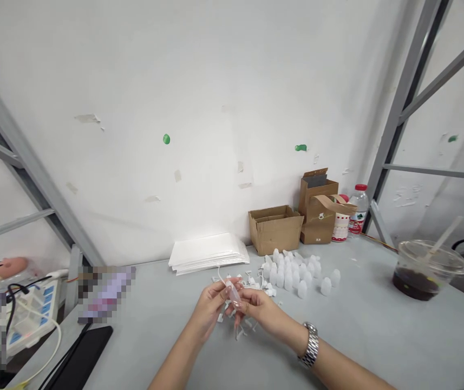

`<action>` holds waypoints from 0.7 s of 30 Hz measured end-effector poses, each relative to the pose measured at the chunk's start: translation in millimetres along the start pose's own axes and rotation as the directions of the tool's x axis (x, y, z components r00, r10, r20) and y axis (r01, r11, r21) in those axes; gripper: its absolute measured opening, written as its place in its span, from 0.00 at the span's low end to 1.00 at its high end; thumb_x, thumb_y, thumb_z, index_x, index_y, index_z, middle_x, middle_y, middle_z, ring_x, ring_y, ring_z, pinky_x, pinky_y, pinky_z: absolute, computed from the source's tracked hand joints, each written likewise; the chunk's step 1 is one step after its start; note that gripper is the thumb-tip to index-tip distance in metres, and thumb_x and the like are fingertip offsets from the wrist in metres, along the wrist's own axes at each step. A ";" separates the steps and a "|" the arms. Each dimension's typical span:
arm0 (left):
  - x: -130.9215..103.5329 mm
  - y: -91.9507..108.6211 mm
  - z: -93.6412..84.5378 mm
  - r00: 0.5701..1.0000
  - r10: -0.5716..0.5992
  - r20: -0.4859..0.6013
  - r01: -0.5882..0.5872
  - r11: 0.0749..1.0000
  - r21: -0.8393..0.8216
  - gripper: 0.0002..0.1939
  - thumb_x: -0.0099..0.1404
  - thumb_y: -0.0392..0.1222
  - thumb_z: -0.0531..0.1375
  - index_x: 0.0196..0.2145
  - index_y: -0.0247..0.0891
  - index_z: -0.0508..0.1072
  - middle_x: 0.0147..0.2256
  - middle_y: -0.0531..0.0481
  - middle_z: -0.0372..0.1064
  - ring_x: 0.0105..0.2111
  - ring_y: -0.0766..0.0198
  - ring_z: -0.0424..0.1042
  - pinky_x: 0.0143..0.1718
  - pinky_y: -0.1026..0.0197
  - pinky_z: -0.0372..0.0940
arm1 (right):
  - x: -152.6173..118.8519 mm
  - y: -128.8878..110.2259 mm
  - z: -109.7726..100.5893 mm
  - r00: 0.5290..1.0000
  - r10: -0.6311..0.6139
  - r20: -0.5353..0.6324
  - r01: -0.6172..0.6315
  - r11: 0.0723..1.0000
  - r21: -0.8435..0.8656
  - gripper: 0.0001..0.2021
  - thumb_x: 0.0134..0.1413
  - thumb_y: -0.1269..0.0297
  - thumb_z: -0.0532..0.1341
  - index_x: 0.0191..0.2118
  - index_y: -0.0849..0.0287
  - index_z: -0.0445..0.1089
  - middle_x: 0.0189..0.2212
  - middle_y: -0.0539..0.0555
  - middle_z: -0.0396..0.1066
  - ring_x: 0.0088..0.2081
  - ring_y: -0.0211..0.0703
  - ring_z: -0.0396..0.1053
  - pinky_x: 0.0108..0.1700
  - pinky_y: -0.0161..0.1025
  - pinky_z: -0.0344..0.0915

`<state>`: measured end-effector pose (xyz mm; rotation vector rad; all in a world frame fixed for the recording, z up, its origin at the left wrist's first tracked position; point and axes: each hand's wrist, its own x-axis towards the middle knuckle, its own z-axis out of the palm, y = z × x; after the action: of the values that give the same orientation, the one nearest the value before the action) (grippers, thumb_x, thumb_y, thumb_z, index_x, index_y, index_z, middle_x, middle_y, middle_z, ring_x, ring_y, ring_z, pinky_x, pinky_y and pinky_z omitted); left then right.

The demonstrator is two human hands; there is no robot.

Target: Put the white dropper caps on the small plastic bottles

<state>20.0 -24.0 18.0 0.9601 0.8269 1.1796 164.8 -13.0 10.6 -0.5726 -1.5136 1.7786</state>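
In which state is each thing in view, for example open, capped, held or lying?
Pale piece: held by left hand and right hand
White rounded pieces: clustered, mostly standing
Small white parts: scattered loose
White sheets: stacked flat
Cardboard box: open
Paper bag: upright, open
Bottle: upright, red cap on
Plastic cup: upright, partly filled, straw in
Watch: fastened on right wrist
Black object: lying flat

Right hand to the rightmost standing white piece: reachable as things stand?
Probably yes: the rightmost piece stands at the group's edge with nothing visible over it. Other white pieces stand partly in the way, and the right hand is busy with a small translucent part.
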 end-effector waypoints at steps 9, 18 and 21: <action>-4.7 -0.4 8.5 0.997 0.036 0.062 -0.030 0.996 -0.083 0.16 0.56 0.40 0.59 0.43 0.36 0.72 0.46 0.41 0.69 0.48 0.54 0.65 0.49 0.55 0.55 | -3.1 11.3 0.7 0.922 -0.246 -0.300 0.084 0.881 -0.466 0.09 0.48 0.60 0.60 0.33 0.59 0.65 0.28 0.50 0.68 0.27 0.36 0.64 0.29 0.34 0.61; -4.3 -6.7 13.5 0.999 0.020 0.024 -0.016 0.988 -0.154 0.13 0.57 0.40 0.56 0.40 0.35 0.73 0.47 0.42 0.68 0.52 0.51 0.60 0.51 0.54 0.53 | -9.1 24.0 0.6 0.841 -0.479 -0.251 0.011 0.480 -0.877 0.03 0.52 0.64 0.56 0.32 0.57 0.63 0.27 0.52 0.67 0.30 0.43 0.63 0.31 0.38 0.58; -3.0 -9.6 13.2 1.000 0.000 0.020 0.004 0.982 -0.191 0.14 0.56 0.40 0.56 0.40 0.36 0.73 0.47 0.43 0.68 0.52 0.52 0.60 0.51 0.54 0.52 | -9.0 26.6 0.8 0.819 -0.544 -0.183 0.027 0.355 -0.934 0.03 0.53 0.66 0.54 0.33 0.57 0.63 0.27 0.54 0.66 0.31 0.45 0.63 0.31 0.39 0.59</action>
<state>34.9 -30.2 14.2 0.8114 0.6846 1.2221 163.7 -21.7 -16.1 -1.0677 -1.9642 0.2706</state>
